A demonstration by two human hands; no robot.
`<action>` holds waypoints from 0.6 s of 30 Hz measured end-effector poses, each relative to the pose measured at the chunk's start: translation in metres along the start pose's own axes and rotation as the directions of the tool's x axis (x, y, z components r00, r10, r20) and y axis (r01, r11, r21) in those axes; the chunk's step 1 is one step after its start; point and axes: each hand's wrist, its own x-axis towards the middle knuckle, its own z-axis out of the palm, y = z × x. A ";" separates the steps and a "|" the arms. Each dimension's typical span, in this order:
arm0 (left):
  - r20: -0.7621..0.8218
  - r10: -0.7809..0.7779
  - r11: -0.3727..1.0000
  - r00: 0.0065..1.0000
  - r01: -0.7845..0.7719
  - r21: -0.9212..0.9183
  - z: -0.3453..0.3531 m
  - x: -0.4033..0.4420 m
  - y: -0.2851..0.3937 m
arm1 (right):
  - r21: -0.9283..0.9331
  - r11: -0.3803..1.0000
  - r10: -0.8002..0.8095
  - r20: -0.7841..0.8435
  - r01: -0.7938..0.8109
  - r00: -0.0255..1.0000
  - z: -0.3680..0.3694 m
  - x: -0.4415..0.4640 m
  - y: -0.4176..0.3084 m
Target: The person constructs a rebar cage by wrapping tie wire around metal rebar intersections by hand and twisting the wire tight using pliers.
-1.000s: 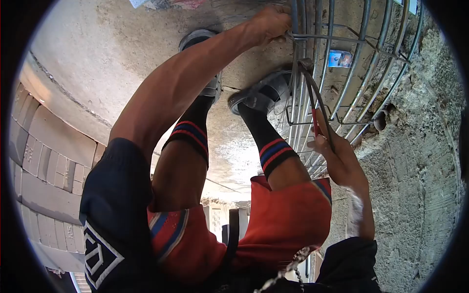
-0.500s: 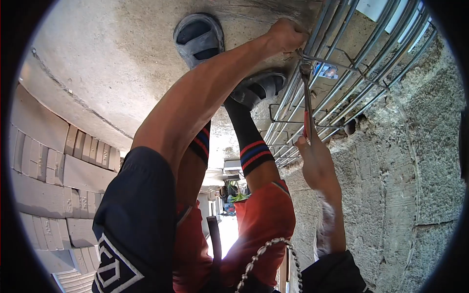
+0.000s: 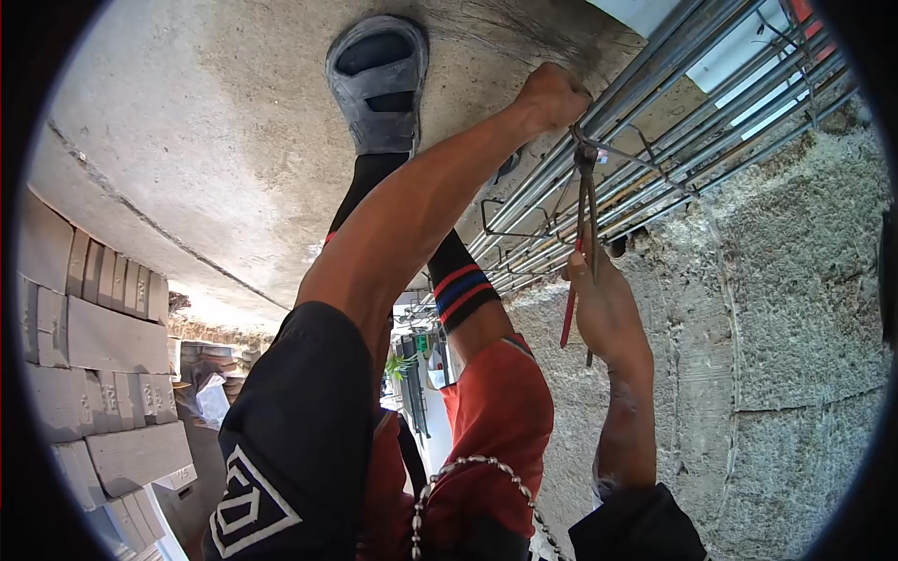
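Observation:
My left hand [image 3: 556,96] is a closed fist at the near edge of a bundle of steel reinforcing bars [image 3: 645,79]. What its fingers hold is hidden. My right hand [image 3: 610,309] is wrapped around a pair of pincers [image 3: 586,201] with red on one handle, and the handles stand apart. The pincers' head is up against a bar crossing just below my left fist. Thin bent steel stirrups [image 3: 513,234] surround the long bars.
A rough concrete wall [image 3: 692,355] runs along the right. Stacked grey blocks [image 3: 126,341] stand at the left. My sandalled foot [image 3: 377,84] is on the concrete floor [image 3: 206,122]. White sheets [image 3: 725,70] lie beyond the bars.
The pincers' handles have spread apart in my right hand, their head staying at the bars. My view has shifted, and one foot now stands farther from the bars' edge.

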 end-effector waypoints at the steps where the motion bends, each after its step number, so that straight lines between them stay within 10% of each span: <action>1: 0.000 0.010 1.000 1.000 -0.010 -0.016 0.002 0.000 -0.001 | -0.016 0.999 -0.044 -0.031 0.043 0.999 -0.002 -0.001 -0.003; 8: -0.126 0.197 0.978 0.972 -0.187 0.092 0.012 0.023 -0.022 | -0.272 0.958 0.093 -0.010 -0.092 0.996 -0.010 0.006 -0.024; 12: -0.048 0.045 0.999 0.998 -0.046 -0.023 0.005 0.004 -0.006 | 0.209 0.960 0.156 0.149 -0.185 0.977 -0.019 0.005 -0.018; 18: 0.006 -0.044 0.989 0.999 0.044 -0.141 -0.001 0.002 0.003 | 0.756 0.539 -0.069 0.478 -0.370 0.876 -0.042 0.011 0.000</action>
